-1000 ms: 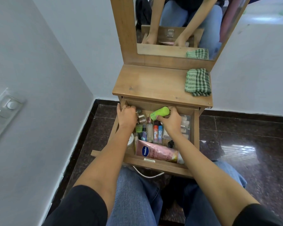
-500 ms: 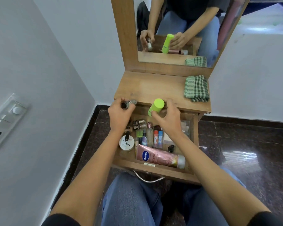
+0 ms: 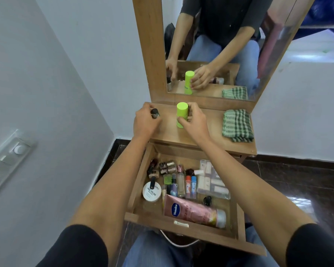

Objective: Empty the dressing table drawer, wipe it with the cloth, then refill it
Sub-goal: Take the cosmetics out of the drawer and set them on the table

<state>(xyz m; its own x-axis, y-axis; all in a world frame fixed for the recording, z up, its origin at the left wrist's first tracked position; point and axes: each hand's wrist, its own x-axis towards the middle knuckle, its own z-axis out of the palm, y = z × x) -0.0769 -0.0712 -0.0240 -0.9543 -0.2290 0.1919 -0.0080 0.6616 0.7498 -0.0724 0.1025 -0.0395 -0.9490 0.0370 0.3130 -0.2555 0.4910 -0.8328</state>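
1. Your left hand (image 3: 147, 122) is curled round a small dark-capped bottle (image 3: 154, 113) at the left end of the dressing table top (image 3: 170, 132).
2. The green bottle (image 3: 182, 114) stands upright in the middle of the top.
3. Your right hand (image 3: 195, 123) holds it, thumb on the near side and fingers curled round the far side.
4. The green checked cloth (image 3: 237, 125) lies folded at the right end, apart from your fingers.
5. Below, the drawer (image 3: 210, 235) is pulled open. In it lie little bottles, a white tub (image 3: 151, 192) and a pink Vaseline tube (image 3: 193, 211).
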